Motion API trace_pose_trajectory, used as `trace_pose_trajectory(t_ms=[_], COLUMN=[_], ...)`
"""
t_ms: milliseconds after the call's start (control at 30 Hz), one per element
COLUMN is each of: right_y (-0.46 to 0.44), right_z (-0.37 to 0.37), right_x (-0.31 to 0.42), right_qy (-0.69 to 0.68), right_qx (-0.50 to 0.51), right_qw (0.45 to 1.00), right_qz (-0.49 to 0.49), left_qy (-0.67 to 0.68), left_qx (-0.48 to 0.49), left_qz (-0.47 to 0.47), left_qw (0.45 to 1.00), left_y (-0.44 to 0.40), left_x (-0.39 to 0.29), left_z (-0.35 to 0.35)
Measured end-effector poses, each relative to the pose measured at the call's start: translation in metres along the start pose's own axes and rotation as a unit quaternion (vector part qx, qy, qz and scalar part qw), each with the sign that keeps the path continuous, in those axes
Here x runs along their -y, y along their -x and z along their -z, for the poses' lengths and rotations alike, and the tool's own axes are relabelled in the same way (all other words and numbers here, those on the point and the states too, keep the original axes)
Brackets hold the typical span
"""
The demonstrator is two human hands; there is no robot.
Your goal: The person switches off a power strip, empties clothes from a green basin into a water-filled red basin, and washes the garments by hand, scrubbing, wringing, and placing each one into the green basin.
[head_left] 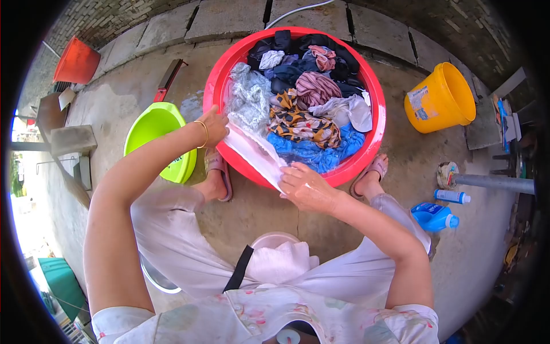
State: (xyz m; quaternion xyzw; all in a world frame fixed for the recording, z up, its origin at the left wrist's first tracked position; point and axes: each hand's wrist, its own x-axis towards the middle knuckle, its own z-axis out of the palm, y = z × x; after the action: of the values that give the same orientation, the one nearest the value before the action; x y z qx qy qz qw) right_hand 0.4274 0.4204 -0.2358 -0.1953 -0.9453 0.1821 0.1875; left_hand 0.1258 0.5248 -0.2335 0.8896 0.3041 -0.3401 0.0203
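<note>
A pale pink-white cloth (255,153) is stretched between my two hands over the near rim of a large red tub (378,103). My left hand (214,126), with a bangle at its wrist, grips the cloth's upper left end. Fingers of my right hand (303,184) are closed on its lower right end. Inside the tub lie a grey-white wet garment (249,97), a blue cloth (329,157), an orange and black patterned cloth (309,131), a striped pinkish cloth (318,90) and dark clothes (286,71).
A lime green basin (134,135) stands left of the tub, a yellow bucket (427,109) to its right. Two blue bottles (429,217) lie at the right, near a metal pole (495,183). Farther off are a red bucket (77,60) and concrete slabs (220,20).
</note>
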Motion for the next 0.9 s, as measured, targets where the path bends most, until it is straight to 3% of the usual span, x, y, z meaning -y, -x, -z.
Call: trace_pose_trajectory(t_ms=[33, 100, 167, 233, 267, 333, 467, 533, 567, 600, 633, 667, 700, 733, 767, 800, 867, 900], right_y=[-0.003, -0.002, 0.001, 0.013, 0.023, 0.04, 0.054, 0.046, 0.038, 0.031, 0.023, 0.014, 0.003, -0.008, -0.016, -0.024, -0.031, -0.029], right_z=[0.004, 0.011, 0.013, 0.008, 0.011, 0.02, 0.044, 0.058, 0.064, 0.063, 0.06, 0.058, 0.054, 0.049, 0.035, 0.014, -0.032, -0.056], right_x=[0.01, 0.034, 0.05, 0.053, 0.052, 0.045, 0.022, 0.007, -0.004, -0.02, -0.036, -0.047, -0.056, -0.063, -0.073, -0.083, -0.095, -0.1], right_qy=[-0.011, -0.077, -0.197, -0.173, -0.127, -0.079, 0.025, 0.039, 0.015, -0.045, -0.103, -0.103, -0.226, -0.343, -0.341, -0.45, -0.58, -0.579], right_qx=[-0.052, -0.048, 0.095, 0.116, 0.15, 0.183, 0.091, -0.005, -0.052, -0.079, -0.104, -0.102, -0.148, -0.189, -0.185, -0.289, -0.442, -0.438], right_qw=[0.997, 0.992, 0.975, 0.977, 0.981, 0.979, 0.991, 0.99, 0.984, 0.973, 0.955, 0.955, 0.903, 0.83, 0.831, 0.754, 0.58, 0.581], right_qz=[0.064, 0.09, 0.044, 0.04, 0.006, -0.028, -0.093, -0.135, -0.168, -0.214, -0.259, -0.26, -0.333, -0.399, -0.399, -0.382, -0.362, -0.366], left_qy=[-0.024, -0.045, -0.07, -0.082, -0.085, 0.011, 0.076, 0.127, 0.129, 0.268, 0.395, 0.501, 0.502, 0.603, 0.693, 0.723, 0.709, 0.691], left_qx=[-0.02, -0.017, -0.016, -0.108, -0.105, -0.173, -0.124, -0.194, -0.193, -0.294, -0.385, -0.408, -0.408, -0.422, -0.43, -0.426, -0.434, -0.44], left_qz=[0.005, 0.009, 0.015, -0.001, 0.0, 0.005, 0.029, 0.116, 0.116, 0.177, 0.232, 0.242, 0.242, 0.233, 0.221, 0.221, 0.207, 0.193], left_qw=[0.999, 0.999, 0.997, 0.991, 0.991, 0.985, 0.989, 0.966, 0.966, 0.9, 0.801, 0.724, 0.723, 0.636, 0.535, 0.497, 0.516, 0.541], left_y=[0.002, 0.005, 0.009, 0.023, 0.037, 0.068, 0.103, 0.112, 0.115, 0.115, 0.113, 0.108, 0.106, 0.102, 0.099, 0.095, 0.088, 0.085], left_x=[0.002, -0.005, -0.009, -0.01, -0.01, -0.013, -0.019, -0.021, -0.021, -0.022, -0.021, -0.016, -0.018, -0.021, -0.024, -0.028, -0.027, -0.025], left_z=[-0.001, 0.002, 0.006, 0.009, 0.01, 0.013, 0.039, 0.041, 0.045, 0.052, 0.056, 0.055, 0.061, 0.073, 0.083, 0.088, 0.086, 0.085])
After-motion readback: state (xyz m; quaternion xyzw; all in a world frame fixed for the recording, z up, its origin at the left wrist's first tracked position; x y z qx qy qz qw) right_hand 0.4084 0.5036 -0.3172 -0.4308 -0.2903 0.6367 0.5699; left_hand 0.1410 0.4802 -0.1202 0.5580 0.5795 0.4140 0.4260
